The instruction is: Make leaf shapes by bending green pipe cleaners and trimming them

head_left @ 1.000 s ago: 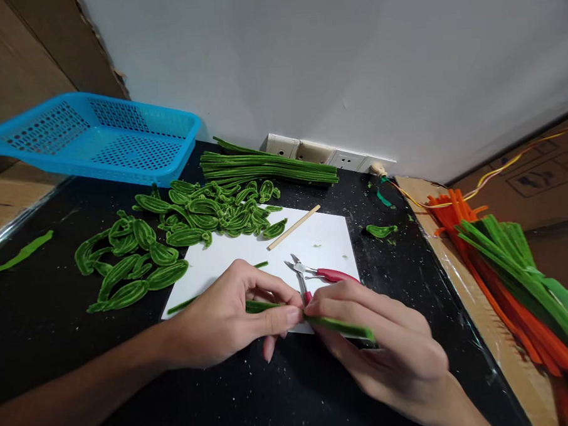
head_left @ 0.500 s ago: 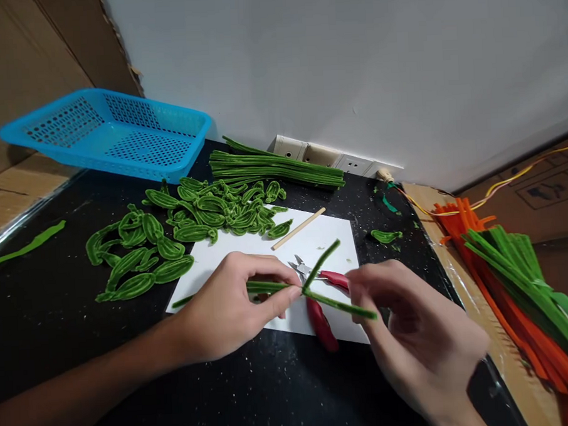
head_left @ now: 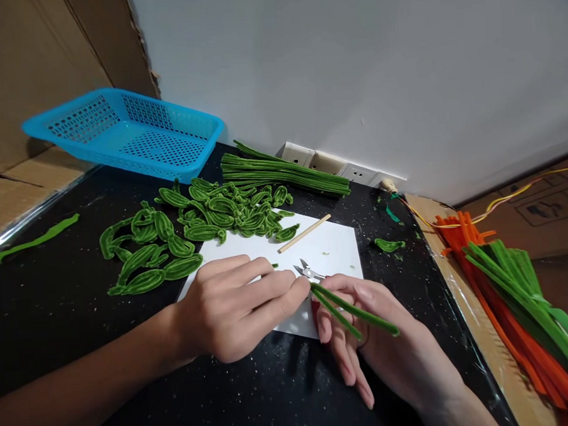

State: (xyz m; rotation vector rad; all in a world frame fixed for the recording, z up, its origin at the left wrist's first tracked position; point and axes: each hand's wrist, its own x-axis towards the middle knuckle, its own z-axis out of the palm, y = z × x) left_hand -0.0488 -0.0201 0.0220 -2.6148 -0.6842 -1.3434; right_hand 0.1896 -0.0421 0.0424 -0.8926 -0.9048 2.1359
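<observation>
My left hand (head_left: 236,306) is closed in a pinch on the bend of a green pipe cleaner (head_left: 354,310), whose two strands run side by side to the right. My right hand (head_left: 369,341) lies under those strands with fingers stretched out, touching them. Both hands sit at the near edge of a white sheet of paper (head_left: 332,248) on the black table (head_left: 57,311). Small cutters (head_left: 308,271) show their metal tip just behind my fingers; the red handles are hidden. A thin wooden stick (head_left: 304,233) lies on the paper.
Several folded green leaf shapes (head_left: 172,243) are piled left of the paper. Straight green pipe cleaners (head_left: 284,169) lie by wall sockets (head_left: 329,164). A blue basket (head_left: 125,135) stands back left. Orange and green pipe cleaners (head_left: 518,291) lie at the right on cardboard.
The pipe cleaner's free end, sticking up half a second ago, is now folded down beside the other strand. My right hand has moved in under the strands, covering the cutters' handles.
</observation>
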